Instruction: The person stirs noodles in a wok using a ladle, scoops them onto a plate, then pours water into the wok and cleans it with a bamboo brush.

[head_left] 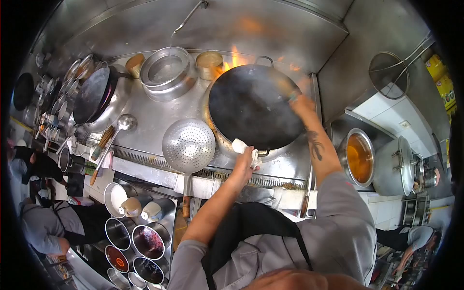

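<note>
A large black wok (251, 111) sits on the burner, with flames (235, 59) rising behind its far left rim. My left hand (245, 162) is closed on a folded white cloth (239, 145) at the wok's near handle. Over the right side of the wok, my right hand (300, 103) grips a bamboo wok brush (286, 87), smeared by motion, with a bit of green near the fingers. Whether the bristles touch the metal is not clear. Inside, the wok shows only its dark surface and faint haze.
A perforated strainer (188, 146) lies left of the wok. Farther left are a ladle (126, 122) and bamboo brushes (103, 141). A water-filled metal pot (166, 70) stands behind. At right is a pot of amber liquid (359, 157). Other people (60, 222) work at left and right.
</note>
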`<action>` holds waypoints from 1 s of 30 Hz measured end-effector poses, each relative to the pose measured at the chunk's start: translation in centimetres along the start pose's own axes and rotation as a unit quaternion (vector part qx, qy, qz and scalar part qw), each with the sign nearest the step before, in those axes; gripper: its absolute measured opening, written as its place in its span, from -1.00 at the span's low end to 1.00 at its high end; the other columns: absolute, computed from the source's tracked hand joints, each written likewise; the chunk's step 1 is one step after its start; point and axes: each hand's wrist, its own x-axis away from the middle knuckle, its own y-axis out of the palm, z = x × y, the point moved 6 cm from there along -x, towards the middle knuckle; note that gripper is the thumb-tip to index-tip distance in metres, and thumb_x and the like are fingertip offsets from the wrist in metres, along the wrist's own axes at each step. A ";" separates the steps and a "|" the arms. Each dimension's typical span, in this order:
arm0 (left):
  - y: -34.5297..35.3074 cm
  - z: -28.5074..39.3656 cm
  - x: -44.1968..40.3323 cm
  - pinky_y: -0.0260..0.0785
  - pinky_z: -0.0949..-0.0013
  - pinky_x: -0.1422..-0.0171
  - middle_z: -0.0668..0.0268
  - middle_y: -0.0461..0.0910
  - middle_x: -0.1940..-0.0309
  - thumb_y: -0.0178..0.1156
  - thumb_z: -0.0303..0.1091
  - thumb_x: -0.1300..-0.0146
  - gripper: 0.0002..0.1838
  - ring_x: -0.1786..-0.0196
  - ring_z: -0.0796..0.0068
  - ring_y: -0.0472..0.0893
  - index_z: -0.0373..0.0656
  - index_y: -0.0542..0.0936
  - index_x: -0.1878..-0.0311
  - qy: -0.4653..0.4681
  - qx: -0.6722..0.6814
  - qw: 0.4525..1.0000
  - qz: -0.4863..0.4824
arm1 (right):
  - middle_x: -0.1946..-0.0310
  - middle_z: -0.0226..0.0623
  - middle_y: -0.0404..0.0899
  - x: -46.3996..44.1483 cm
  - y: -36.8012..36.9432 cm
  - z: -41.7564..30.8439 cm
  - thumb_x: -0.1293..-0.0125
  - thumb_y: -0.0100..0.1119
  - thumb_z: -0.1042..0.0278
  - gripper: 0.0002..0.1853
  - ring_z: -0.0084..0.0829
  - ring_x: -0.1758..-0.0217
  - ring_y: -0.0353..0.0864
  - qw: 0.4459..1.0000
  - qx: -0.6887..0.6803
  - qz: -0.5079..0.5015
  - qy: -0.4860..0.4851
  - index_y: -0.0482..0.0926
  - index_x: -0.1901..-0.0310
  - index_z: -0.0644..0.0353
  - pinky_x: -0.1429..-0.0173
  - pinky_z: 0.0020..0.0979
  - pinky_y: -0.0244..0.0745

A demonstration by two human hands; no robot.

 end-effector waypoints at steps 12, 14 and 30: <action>0.8 0.5 0.4 0.27 0.28 0.65 0.27 0.49 0.51 -0.03 0.00 -0.42 -0.68 0.55 0.33 0.54 -0.08 0.45 0.16 -0.023 -0.007 1.000 0.007 | 0.43 -0.32 0.63 12.1 4.6 -14.4 -0.22 0.31 0.10 -0.48 -0.46 0.56 0.56 0.897 -0.279 -0.280 -0.201 0.53 -0.21 0.05 0.62 -0.42 0.35; 0.4 0.3 0.5 0.27 0.28 0.65 0.28 0.49 0.52 -0.02 0.01 -0.42 -0.67 0.55 0.34 0.53 -0.08 0.45 0.16 -0.026 -0.008 1.000 0.007 | 0.36 -0.33 0.67 10.7 3.8 -6.9 -0.20 0.33 0.07 -0.52 -0.43 0.40 0.63 0.918 -0.208 -0.299 -0.159 0.58 -0.13 0.05 0.37 -0.37 0.49; 0.3 0.0 1.0 0.30 0.32 0.65 0.30 0.53 0.43 0.06 -0.10 -0.39 -0.72 0.52 0.38 0.55 -0.14 0.47 0.17 0.000 0.033 0.999 0.023 | 0.15 0.02 0.67 8.5 5.4 -7.3 -0.24 0.25 -0.04 -0.45 -0.08 0.04 0.68 0.953 -0.077 -0.111 -0.272 0.52 -0.17 0.12 -0.06 -0.16 0.55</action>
